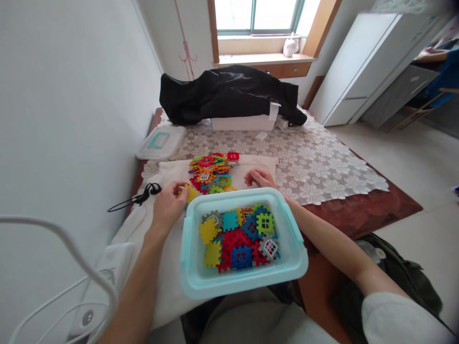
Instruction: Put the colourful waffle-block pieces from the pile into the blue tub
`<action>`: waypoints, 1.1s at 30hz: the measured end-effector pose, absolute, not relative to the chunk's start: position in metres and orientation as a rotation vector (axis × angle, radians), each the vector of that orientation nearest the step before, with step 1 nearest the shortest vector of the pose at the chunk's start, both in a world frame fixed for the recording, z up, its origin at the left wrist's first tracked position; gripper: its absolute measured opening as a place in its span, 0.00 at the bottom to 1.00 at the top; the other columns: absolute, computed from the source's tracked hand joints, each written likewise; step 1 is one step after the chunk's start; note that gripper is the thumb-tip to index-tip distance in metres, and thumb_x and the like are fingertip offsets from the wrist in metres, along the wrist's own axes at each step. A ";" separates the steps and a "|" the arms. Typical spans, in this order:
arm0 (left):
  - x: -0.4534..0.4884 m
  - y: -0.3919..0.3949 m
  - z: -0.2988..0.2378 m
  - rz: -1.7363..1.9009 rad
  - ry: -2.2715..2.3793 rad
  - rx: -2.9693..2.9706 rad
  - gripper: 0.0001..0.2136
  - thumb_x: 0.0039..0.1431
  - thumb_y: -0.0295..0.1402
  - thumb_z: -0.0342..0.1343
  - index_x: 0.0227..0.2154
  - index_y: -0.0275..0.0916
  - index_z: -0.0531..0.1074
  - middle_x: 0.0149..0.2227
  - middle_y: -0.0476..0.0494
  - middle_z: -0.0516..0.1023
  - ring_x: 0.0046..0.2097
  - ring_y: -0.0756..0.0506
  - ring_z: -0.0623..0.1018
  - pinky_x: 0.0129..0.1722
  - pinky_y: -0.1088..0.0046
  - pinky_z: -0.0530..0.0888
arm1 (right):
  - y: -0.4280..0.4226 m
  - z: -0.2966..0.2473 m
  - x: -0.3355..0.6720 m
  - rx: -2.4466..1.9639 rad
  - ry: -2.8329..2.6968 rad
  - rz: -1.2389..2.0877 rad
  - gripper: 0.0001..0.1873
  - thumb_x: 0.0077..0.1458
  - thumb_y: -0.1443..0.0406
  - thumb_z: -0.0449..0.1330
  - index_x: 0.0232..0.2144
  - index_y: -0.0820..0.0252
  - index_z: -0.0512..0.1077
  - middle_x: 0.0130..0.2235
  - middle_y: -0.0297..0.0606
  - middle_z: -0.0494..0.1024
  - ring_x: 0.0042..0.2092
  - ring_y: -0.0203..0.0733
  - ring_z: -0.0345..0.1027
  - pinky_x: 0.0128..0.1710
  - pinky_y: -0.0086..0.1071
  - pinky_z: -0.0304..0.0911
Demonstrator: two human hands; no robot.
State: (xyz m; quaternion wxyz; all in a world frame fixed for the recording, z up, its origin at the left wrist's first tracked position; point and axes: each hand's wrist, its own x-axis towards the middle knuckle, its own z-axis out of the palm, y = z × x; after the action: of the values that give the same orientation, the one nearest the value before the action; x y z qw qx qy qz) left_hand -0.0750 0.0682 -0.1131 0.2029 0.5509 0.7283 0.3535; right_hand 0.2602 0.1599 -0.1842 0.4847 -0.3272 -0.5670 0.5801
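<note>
My left hand [167, 206] grips a yellow interlocking plastic tile [191, 193] at the near left edge of a heap of multicoloured tiles [211, 174]. That heap lies on a white cloth [172, 172]. My right hand [260, 177] hovers to the right of the heap, its fingers loosely curled around nothing. Between my arms sits a light blue plastic tub [244, 286], its near rim towards me. Inside are several red, yellow, blue, green and grey tiles [236, 241], some with small window shapes.
A pale lid with a turquoise handle [159, 142] lies at the far left of the lace-covered table [308, 162]. A black cable [143, 195] lies beside my left hand. Black fabric [224, 93] covers a white box behind. A white wall rises along the left.
</note>
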 end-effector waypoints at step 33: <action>-0.047 0.044 -0.089 1.269 1.241 1.311 0.24 0.55 0.54 0.79 0.46 0.43 0.88 0.51 0.36 0.90 0.53 0.35 0.88 0.54 0.61 0.85 | 0.159 -0.173 0.258 -0.809 -1.425 1.524 0.37 0.52 0.30 0.73 0.33 0.59 0.81 0.30 0.35 0.80 0.32 0.37 0.69 0.32 0.31 0.66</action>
State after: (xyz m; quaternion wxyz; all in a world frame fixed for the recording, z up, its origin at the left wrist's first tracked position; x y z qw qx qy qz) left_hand -0.0471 0.0442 -0.0888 0.4507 0.5303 0.5021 0.5133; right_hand 0.2579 0.1591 -0.1726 0.4367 -0.3253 -0.5730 0.6125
